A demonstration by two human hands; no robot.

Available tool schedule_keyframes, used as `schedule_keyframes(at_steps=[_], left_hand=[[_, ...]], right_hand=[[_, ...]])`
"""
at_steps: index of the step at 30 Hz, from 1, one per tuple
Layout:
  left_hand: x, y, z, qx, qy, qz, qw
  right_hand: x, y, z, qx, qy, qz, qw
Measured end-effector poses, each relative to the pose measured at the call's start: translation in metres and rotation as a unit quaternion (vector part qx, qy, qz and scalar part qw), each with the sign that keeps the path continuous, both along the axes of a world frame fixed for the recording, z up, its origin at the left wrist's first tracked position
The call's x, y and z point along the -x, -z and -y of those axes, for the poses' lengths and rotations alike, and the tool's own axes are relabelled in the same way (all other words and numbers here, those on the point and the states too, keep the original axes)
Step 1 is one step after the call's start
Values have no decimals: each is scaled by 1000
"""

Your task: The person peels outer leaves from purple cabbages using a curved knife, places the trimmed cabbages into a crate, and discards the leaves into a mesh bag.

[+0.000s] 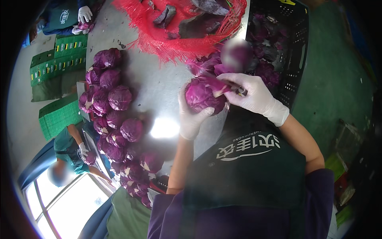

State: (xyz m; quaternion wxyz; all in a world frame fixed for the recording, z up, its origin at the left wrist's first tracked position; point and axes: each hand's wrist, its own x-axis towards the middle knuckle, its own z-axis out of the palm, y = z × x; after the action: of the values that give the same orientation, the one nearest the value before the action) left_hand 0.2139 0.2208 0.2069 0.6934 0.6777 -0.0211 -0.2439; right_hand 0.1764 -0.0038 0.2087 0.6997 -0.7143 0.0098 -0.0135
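My left hand (192, 119), in a white glove, cups a red cabbage (203, 95) from the left and below, above the metal table (155, 89). My right hand (249, 94), gloved too, is at the cabbage's upper right side, its thumb and fingers closed on a loose outer leaf (219, 86). A small tool, partly hidden, shows between the right fingers; its kind cannot be told. Loose purple leaves (206, 64) lie just beyond the cabbage, beside a blurred round purple thing (235, 55).
Many red cabbages (119, 97) are heaped along the table's left side. A red mesh sack (179, 44) with dark leaves lies at the top. A black perforated crate (294, 65) holding leaves stands right. Two co-workers (64, 149) (61, 18) handle cabbages at left, near green crates (59, 115).
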Motion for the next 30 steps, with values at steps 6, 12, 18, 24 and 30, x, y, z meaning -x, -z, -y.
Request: schedule_keyframes(at_steps=[6, 12, 18, 24, 30], left_hand=[[4, -19, 0, 85, 4, 10, 996], [-6, -18, -4, -134, 109, 197, 965], [-9, -29, 2, -207, 170, 318, 909], [-10, -29, -3, -242, 191, 405, 861], [-10, -37, 2, -289, 207, 527, 772]], right_hand=[[-24, 60, 60, 184, 252, -136, 940], [-19, -9, 28, 180, 68, 17, 981], [-18, -27, 10, 138, -69, -23, 988], [-17, -29, 12, 56, -71, -62, 994], [-22, -19, 10, 60, -99, -62, 991]])
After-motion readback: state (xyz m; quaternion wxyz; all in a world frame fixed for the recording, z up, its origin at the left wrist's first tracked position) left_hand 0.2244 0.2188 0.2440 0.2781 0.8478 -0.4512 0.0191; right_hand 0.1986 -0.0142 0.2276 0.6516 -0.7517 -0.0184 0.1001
